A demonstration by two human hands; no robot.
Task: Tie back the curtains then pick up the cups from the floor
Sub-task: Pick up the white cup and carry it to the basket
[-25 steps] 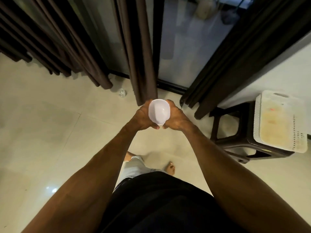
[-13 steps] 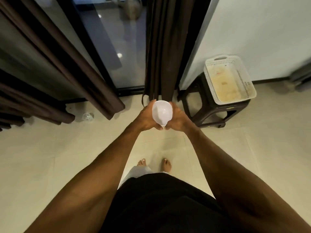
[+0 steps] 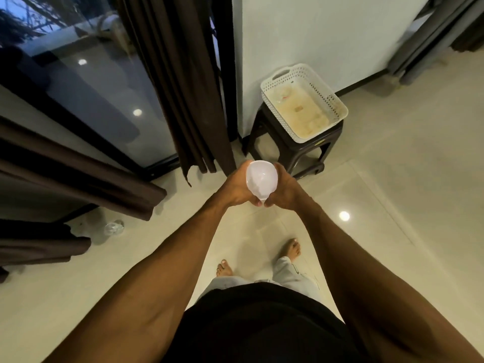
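The white cup [image 3: 262, 180] is held up front, wrapped on both sides by the curled fingers of the left hand [image 3: 237, 188] and right hand [image 3: 284, 189]. What looks like a clear cup [image 3: 114, 227] is left on the floor by the curtain [image 3: 78, 179], so it's easily missed or kicked. The white one could get squashed if squeezed hard.

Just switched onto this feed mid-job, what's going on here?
A person stands on the tiled floor holding a white cup out in front, the left hand and right hand wrapped round its sides. A clear cup lies on the floor to the left, close to the hem of a dark curtain. Ahead and to the right, a white basket sits on a dark stool against the wall.
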